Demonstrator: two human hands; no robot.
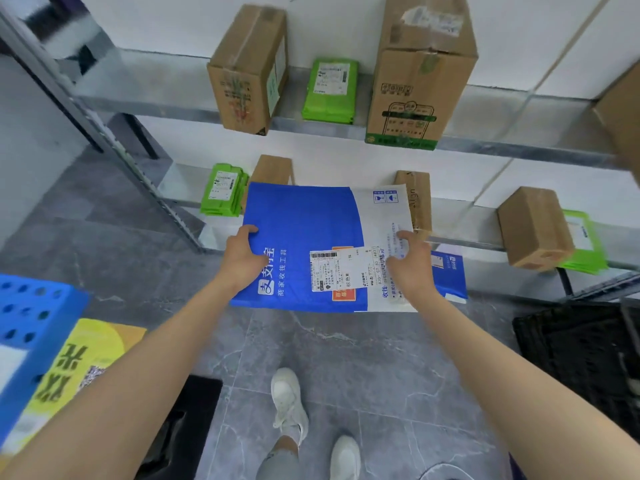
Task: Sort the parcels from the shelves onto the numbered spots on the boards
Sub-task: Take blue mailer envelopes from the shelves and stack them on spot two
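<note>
Blue and white, the flat parcel [311, 233] was held level in front of the lower shelf [464, 220], above the grey floor [363, 348]. The left hand [242, 259] gripped its left edge with curled fingers. The right hand [412, 263] gripped its white right side, beside the shipping label [343, 268].

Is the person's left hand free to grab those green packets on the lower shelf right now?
Probably not yet: the left hand grips the blue and white parcel together with the right hand. Nothing seems to stand between it and the green packets, though.
</note>
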